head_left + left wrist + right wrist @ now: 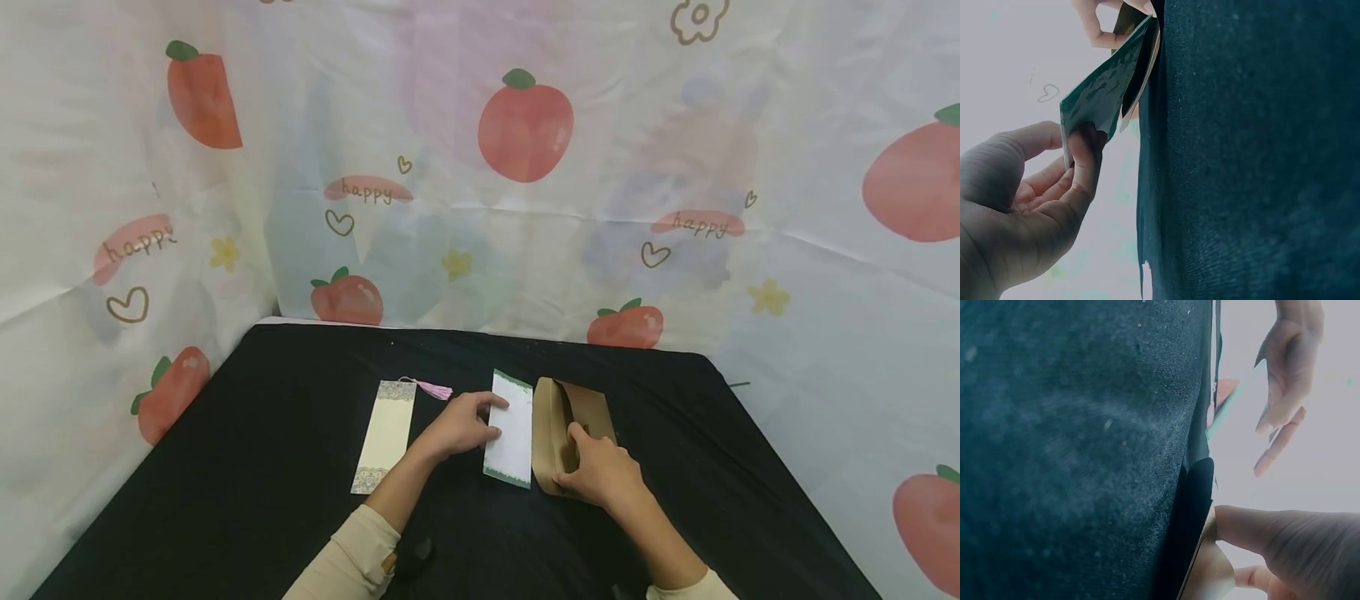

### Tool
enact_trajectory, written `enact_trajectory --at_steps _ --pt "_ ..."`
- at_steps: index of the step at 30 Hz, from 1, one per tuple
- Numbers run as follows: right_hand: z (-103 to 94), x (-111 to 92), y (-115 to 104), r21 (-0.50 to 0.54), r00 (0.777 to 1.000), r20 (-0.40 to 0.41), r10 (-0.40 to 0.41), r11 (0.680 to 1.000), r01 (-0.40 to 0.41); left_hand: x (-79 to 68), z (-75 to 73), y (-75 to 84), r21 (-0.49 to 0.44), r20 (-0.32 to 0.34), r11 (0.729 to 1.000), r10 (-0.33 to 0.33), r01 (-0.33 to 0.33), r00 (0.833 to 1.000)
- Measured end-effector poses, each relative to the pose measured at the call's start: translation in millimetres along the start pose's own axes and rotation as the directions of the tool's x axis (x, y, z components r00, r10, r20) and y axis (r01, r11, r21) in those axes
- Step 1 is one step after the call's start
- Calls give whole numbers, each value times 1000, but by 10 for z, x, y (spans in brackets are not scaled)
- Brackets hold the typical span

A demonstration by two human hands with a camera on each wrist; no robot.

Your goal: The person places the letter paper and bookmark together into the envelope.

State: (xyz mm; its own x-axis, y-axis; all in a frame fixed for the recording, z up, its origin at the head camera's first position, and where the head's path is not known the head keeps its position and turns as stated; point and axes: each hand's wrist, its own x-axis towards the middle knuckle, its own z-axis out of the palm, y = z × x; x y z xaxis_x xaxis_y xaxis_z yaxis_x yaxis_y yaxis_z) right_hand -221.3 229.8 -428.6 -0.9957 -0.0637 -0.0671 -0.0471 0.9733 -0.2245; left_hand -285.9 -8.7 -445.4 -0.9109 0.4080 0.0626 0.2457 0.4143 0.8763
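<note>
Head view: left hand (462, 425) pinches a card (513, 433) with fingers; at the card's three o'clock, right hand (603, 468) likewise pinches an envelope (553, 427).

The white rectangular card with green-edged ends (510, 437) looks like stiff paper, smooth and matt, its border printed flat. The tan-brown rectangular envelope (547, 433) appears to be thicker, kraft-like paper, smooth with a faint soft sheen along its flap. The long cream bookmark with patterned ends (390, 425) also looks like smooth printed card, and its pink tassel (433, 389) like fine thread. The black cloth table cover (262, 450) is matt; the wrist views show a slightly rough, speckled weave. The white fruit-printed backdrop (622, 83) looks like thin, creased fabric. The beige sleeve (348, 546) is matt cloth.
</note>
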Motion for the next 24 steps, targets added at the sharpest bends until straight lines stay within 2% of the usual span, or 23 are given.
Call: enact_trajectory --at_steps 8,24 --pt "-10 -6 -20 3 1000 8 0 1000 0 7 6 -3 32 -11 999 5 -5 1000" --pt "0 -8 -36 4 1000 4 -20 1000 20 -12 13 28 -1 -40 1000 28 -28 999"
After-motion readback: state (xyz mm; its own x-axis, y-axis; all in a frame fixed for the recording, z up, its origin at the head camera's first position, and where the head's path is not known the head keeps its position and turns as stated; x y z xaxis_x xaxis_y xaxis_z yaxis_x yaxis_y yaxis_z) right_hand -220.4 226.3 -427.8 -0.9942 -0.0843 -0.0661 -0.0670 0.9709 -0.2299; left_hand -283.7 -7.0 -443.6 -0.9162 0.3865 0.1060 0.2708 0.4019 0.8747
